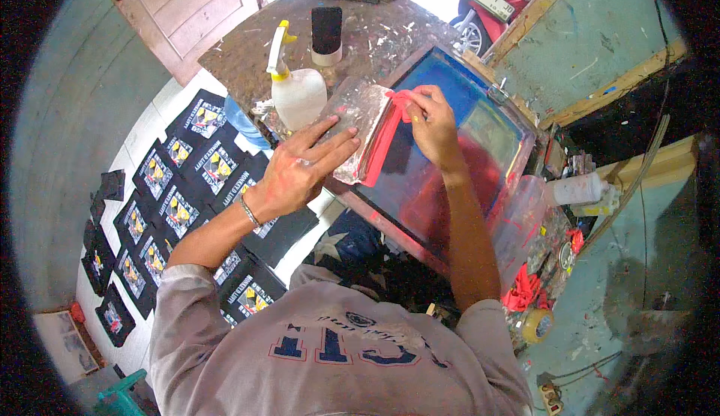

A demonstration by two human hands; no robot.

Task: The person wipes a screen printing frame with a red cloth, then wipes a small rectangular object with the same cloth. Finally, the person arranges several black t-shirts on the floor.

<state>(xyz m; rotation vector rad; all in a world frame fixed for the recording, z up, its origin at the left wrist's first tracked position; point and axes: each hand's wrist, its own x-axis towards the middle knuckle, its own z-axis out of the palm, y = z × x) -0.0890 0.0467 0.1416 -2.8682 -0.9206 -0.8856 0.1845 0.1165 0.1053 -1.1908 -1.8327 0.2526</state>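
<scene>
My left hand [307, 165] grips a paint-spattered board-like squeegee [352, 103], fingers extended over its top and thumb hidden. Red runs along the squeegee's right edge. My right hand [436, 135] pinches a crumpled red strip [398, 103] at the upper end of that edge. Beneath both lies a framed printing screen [489, 122] with blue, greenish and red areas. A white spray bottle [298, 101] with a yellow trigger stands just beyond my left hand, and behind it a black object [327, 27] stands by a white tape roll [326, 57].
The worn table [247, 56] curves behind. Black printed fabric pieces [180, 206] cover floor tiles at left. Bottles [570, 189], red rags [517, 292] and a yellowish tape roll [538, 324] crowd the right side. A door [176, 11] and red motorbike [499, 7] are at the back.
</scene>
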